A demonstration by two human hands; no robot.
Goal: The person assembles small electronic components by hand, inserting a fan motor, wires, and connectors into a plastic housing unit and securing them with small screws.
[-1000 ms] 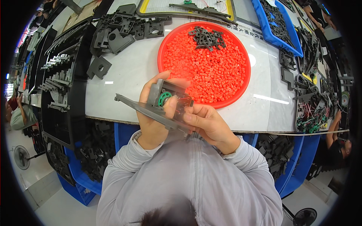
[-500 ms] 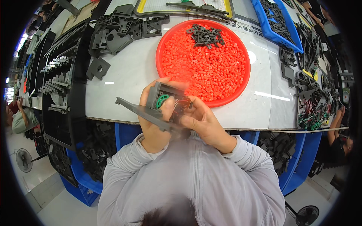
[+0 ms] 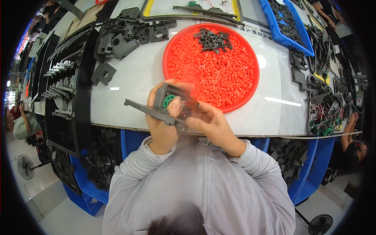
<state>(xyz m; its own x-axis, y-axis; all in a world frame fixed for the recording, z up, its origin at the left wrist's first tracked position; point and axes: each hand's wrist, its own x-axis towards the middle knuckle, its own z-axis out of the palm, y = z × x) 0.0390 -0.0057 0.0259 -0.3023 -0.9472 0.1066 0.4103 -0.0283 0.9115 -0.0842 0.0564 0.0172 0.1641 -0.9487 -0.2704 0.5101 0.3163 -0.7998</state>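
My left hand is wrapped round a dark grey plastic housing with a long arm sticking out to the left. A green round part sits inside its box-shaped end, and my left thumb presses beside it. Thin light and reddish wires run out of the housing to the right. At those wires, my right hand has its thumb and fingers closed in. The spot between its fingertips is blurred, so what they pinch cannot be made out.
Beyond my hands stands a round red tub of small red caps, with dark clips on top. Grey plastic parts are piled at the left. A blue bin stands at the far right, and wired assemblies lie below it.
The grey housing and my left hand have shifted slightly right, and the housing's long arm shows more sharply. My right hand stays close against the wires.
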